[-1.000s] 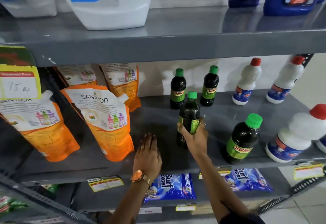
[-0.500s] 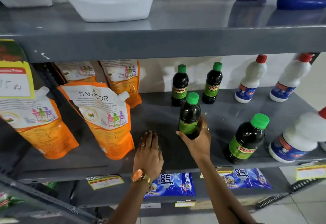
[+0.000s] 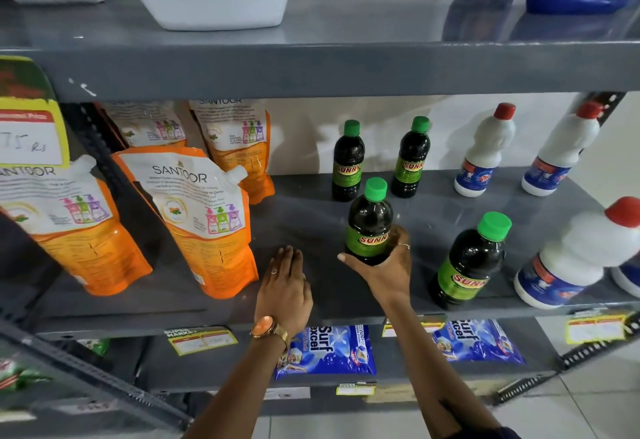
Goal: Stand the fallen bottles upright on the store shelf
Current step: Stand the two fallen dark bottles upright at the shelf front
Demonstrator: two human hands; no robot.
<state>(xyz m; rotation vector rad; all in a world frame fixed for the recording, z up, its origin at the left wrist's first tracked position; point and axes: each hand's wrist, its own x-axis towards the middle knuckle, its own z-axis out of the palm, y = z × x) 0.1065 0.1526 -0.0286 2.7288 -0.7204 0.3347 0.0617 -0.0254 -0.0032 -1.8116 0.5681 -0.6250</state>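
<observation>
- We read "SUNNY" on the dark green-capped bottles (image 3: 370, 227).
- We read "SANTOOR" on the orange pouches (image 3: 194, 217).
- We read "Surf excel" on the blue packets (image 3: 327, 352) below.
- We read "75" on a price tag (image 3: 29, 137).

4 dark bottles (image 3: 369, 222), 4 white bottles (image 3: 485, 151), 4 orange pouches (image 3: 194, 220), 2 hands (image 3: 285, 286).

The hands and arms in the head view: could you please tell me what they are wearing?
The left hand has a thin ring on one finger and a gold-coloured watch with a round orange face at the wrist. The right hand also has a thin ring. Both forearms are bare; a dark sleeve edge shows on the right arm.
</observation>
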